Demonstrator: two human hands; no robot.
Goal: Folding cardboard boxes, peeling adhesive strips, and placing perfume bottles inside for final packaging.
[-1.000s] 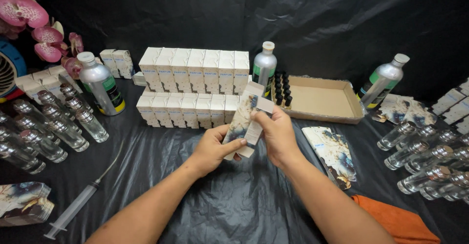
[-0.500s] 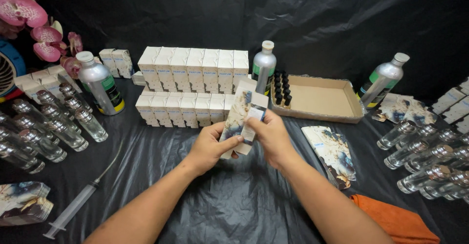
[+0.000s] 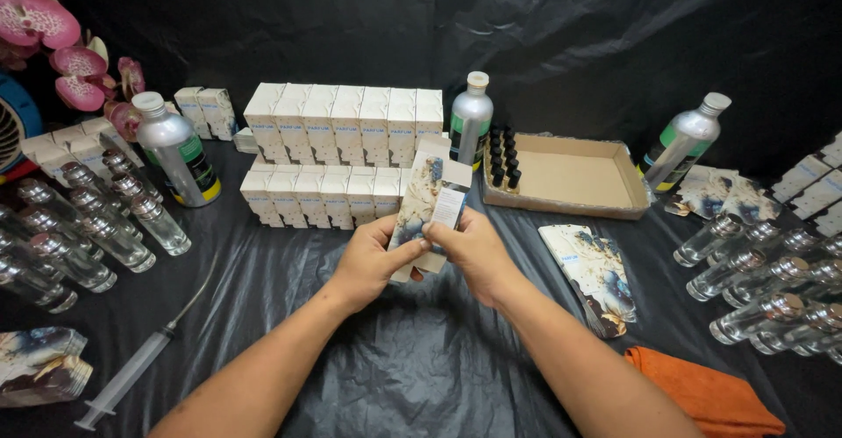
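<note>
Both hands hold one small printed carton (image 3: 427, 199), white with a dark marbled pattern, tilted upright over the black sheet. My left hand (image 3: 368, 261) grips its lower left side. My right hand (image 3: 469, 249) grips its lower right, thumb on the front face. The carton's top flap stands open. Just behind it stand two rows of closed white boxes (image 3: 344, 140).
Clear glass bottles with silver caps (image 3: 83, 223) lie at the left and more (image 3: 772, 276) at the right. Silver metal bottles (image 3: 178, 150), (image 3: 469, 122), (image 3: 684, 144) stand around. A cardboard tray (image 3: 570, 184) holds small black vials. Flat cartons (image 3: 596, 271), a syringe (image 3: 132, 372), an orange cloth (image 3: 710, 394).
The carton has been turned slightly in both hands and drawn a little nearer; my fingers have shifted along its lower end. Nothing else moved.
</note>
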